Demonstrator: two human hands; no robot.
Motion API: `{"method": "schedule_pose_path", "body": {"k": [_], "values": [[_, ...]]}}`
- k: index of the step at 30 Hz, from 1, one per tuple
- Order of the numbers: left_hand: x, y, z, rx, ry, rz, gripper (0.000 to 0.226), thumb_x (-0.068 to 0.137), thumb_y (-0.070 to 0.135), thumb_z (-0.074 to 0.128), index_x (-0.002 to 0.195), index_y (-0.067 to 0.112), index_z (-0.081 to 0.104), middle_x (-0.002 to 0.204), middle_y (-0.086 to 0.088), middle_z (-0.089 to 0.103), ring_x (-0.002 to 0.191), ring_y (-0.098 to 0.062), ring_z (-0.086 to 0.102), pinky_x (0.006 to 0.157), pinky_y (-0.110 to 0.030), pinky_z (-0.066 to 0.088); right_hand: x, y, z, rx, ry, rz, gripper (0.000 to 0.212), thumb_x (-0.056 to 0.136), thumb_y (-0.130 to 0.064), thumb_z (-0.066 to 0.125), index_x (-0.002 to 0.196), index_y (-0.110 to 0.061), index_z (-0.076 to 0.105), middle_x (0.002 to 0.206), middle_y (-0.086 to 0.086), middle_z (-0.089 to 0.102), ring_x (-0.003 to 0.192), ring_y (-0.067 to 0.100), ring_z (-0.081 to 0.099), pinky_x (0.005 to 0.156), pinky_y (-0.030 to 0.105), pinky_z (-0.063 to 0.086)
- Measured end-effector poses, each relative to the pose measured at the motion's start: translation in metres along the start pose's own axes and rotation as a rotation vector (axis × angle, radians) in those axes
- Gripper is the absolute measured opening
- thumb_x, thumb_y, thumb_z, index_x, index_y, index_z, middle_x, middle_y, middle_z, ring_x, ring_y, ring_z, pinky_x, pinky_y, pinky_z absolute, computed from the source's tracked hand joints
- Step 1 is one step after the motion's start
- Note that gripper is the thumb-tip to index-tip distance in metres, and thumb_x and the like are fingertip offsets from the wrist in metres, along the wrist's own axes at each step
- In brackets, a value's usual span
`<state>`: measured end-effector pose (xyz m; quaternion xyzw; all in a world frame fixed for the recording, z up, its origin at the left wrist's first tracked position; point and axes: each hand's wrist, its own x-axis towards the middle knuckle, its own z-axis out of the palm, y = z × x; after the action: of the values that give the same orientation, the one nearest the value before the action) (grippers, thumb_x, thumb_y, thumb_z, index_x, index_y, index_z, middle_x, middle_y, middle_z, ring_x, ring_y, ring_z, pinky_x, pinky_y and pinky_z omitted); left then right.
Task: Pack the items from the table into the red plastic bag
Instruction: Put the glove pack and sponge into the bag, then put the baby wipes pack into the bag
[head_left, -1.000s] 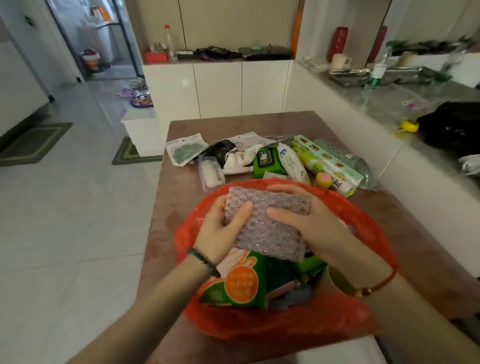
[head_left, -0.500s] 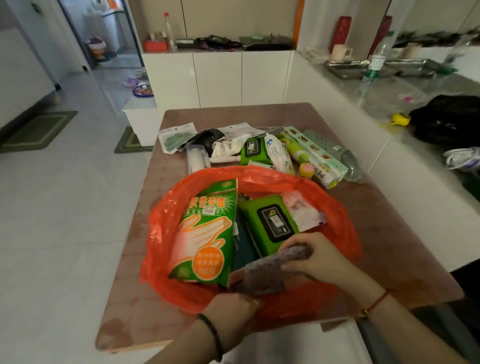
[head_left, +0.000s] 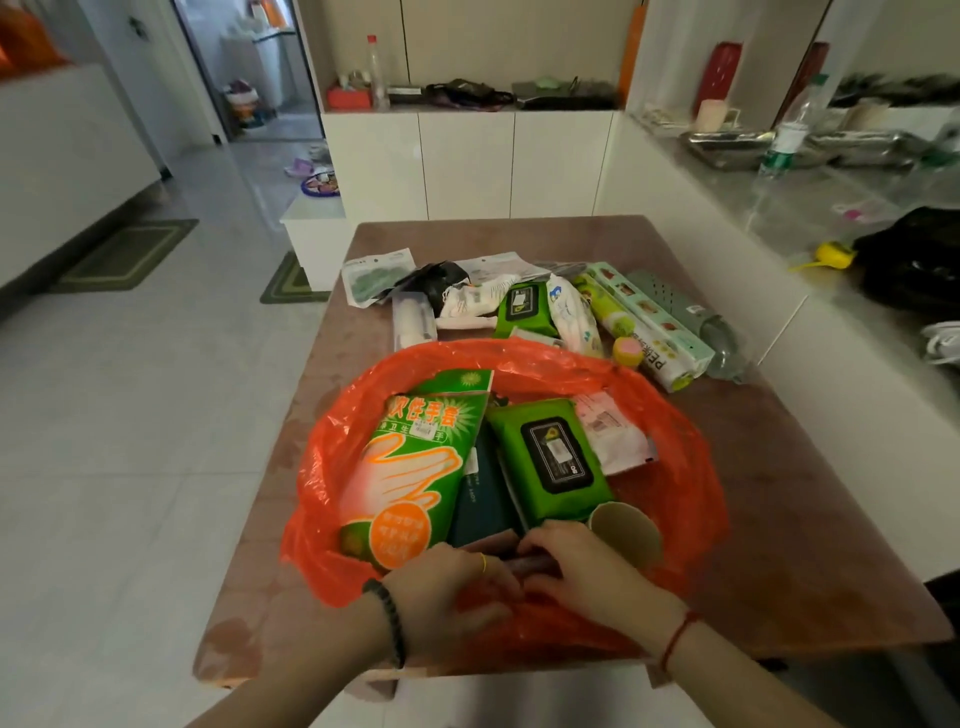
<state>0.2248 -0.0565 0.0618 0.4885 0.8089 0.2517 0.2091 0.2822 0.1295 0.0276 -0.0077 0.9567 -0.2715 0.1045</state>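
Note:
The red plastic bag (head_left: 680, 457) lies open on the brown table (head_left: 810, 499). Inside it are a green glove packet (head_left: 410, 467), a green wipes pack (head_left: 550, 457), a dark flat item (head_left: 480, 506), a white pouch (head_left: 610, 436) and a paper cup (head_left: 626, 532). At the bag's near rim my left hand (head_left: 447, 587) and my right hand (head_left: 576, 566) both press on the scouring pad (head_left: 535, 561). Only a dark strip of the pad shows between my fingers. Several loose items remain at the table's far side, among them a second wipes pack (head_left: 522, 306).
Beyond the bag lie a cling-film box (head_left: 649, 317), a green roll (head_left: 608, 312), a clear box (head_left: 413, 319), white packets (head_left: 470, 304) and a grey-green bottle (head_left: 691, 317). A white counter (head_left: 779, 218) runs along the right. White cabinets (head_left: 467, 161) stand behind the table.
The scouring pad has gone from held above the bag to pushed down at the bag's near edge. Both hands have moved toward me with it, and the bag's contents are now exposed.

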Motion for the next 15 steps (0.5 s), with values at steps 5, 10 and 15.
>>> {"method": "schedule_pose_path", "body": {"k": [5,10,15], "values": [[0.025,-0.004,-0.045,-0.219,0.055,-0.044,0.029,0.08,0.033,0.056,0.103,0.019,0.066,0.076,0.02,0.061,0.063,0.01,0.059,0.062,-0.006,0.046,0.014,-0.006,-0.082,0.252,0.199,0.046,0.016,0.082,-0.022,0.066,0.098,-0.02,0.069,0.089,-0.008,0.068,0.085,0.005,0.064,0.078,0.02,0.053],[0.081,-0.02,-0.102,-0.495,0.261,-0.065,0.018,0.089,0.014,0.052,0.09,0.03,0.059,0.075,0.01,0.066,0.059,0.001,0.061,0.058,-0.017,0.052,0.062,0.03,-0.138,0.43,0.55,0.188,0.016,0.081,-0.013,0.066,0.097,-0.014,0.067,0.094,0.01,0.07,0.083,0.023,0.067,0.079,0.033,0.055],[0.15,-0.036,-0.128,-0.752,0.356,-0.205,0.016,0.092,0.011,0.046,0.095,0.018,0.059,0.077,0.006,0.065,0.055,0.006,0.063,0.053,-0.012,0.053,0.125,0.073,-0.152,0.395,0.525,0.387,0.047,0.081,-0.022,0.068,0.123,-0.007,0.052,0.115,0.013,0.06,0.093,0.019,0.056,0.077,0.027,0.045]]}}
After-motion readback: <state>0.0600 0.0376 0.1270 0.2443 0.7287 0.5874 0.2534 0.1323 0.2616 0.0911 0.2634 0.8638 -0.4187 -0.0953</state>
